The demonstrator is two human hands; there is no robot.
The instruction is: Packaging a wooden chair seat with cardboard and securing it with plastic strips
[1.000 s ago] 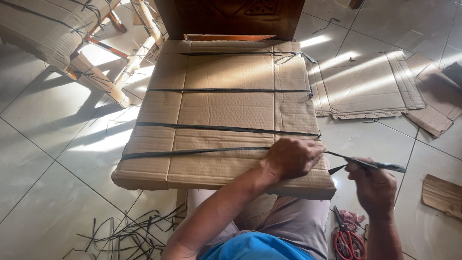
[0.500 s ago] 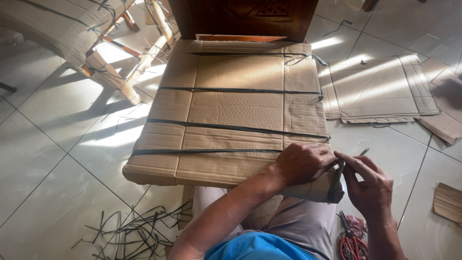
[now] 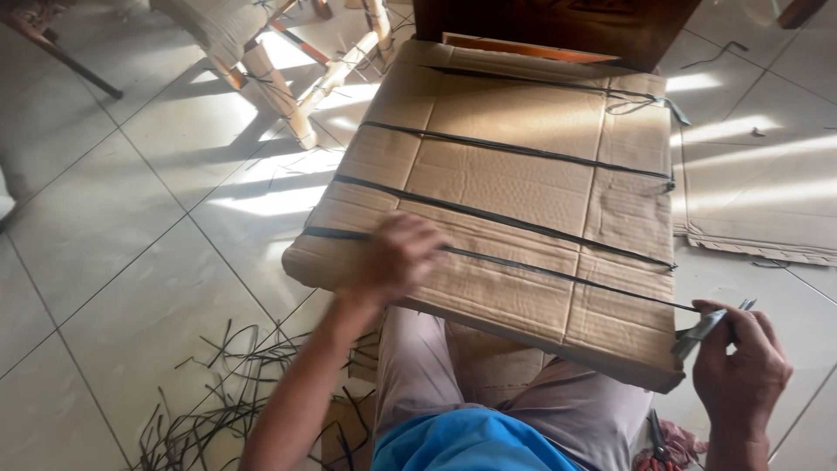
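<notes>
My hands at the strapped cardboard bundle (image 3: 514, 201)

My left hand (image 3: 397, 257) rests curled, blurred, on the bundle's near edge; my right hand (image 3: 739, 371), just off its near right corner, pinches the dark strap (image 3: 558, 270) end.

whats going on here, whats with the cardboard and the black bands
A person sits with a cardboard-wrapped panel resting on their lap. Several dark straps cross it. Their left hand presses on the nearest strap, while the right hand grips that strap's end at the panel's near right corner. Cut strap offcuts lie on the tiled floor, and flattened cardboard lies to the right.
</notes>
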